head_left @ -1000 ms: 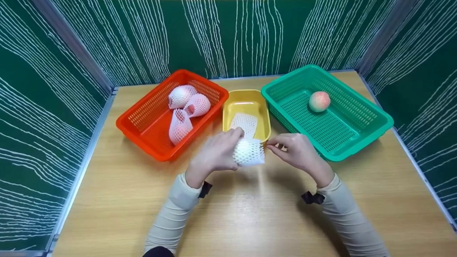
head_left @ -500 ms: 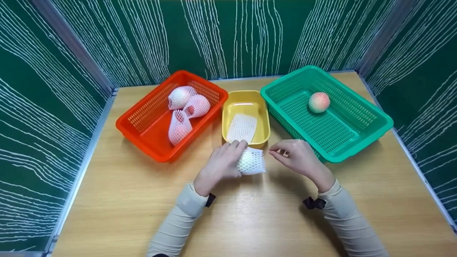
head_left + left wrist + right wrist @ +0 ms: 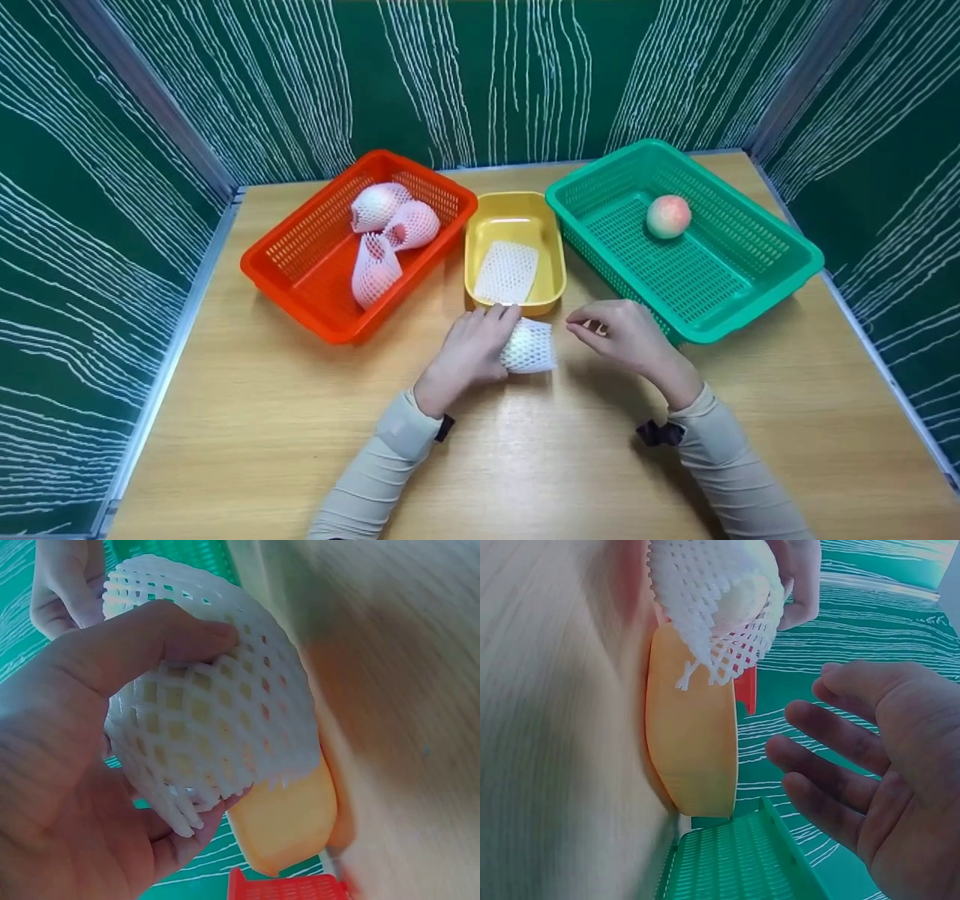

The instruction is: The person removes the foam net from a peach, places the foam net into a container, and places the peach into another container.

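Note:
In the head view my left hand grips a peach wrapped in a white foam net sleeve, just in front of the yellow basin. The left wrist view shows the thumb pressed on the net and fingers beneath. From the right wrist view, the pale peach shows through the sleeve's open end. My right hand hovers to the right of the sleeve, fingers loosely bent and holding nothing. A flat foam net sleeve lies in the yellow basin.
At left stands a red basket with three peaches in foam nets. The green basket at right holds one bare peach. Green panels with white lines border the wooden table.
My left hand has moved slightly toward me and right with the netted peach, clear of the basin's front rim. The right hand has lowered a little, staying apart from the sleeve.

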The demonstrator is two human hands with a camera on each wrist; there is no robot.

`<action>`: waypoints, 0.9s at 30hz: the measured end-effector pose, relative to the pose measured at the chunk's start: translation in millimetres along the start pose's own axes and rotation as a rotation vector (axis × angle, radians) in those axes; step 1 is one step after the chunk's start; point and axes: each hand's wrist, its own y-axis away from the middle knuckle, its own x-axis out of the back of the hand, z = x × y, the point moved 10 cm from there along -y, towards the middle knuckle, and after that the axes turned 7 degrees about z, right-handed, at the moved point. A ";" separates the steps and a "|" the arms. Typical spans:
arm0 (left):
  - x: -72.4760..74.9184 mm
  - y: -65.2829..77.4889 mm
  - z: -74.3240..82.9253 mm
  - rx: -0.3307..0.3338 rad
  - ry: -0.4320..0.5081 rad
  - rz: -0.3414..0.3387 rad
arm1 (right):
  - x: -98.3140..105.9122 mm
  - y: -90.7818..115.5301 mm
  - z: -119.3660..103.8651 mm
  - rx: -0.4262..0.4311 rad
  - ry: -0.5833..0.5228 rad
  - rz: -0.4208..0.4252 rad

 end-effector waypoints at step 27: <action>-14.3 5.3 -12.9 0.040 0.165 -0.048 | -7.0 4.7 9.4 -0.071 0.034 -0.059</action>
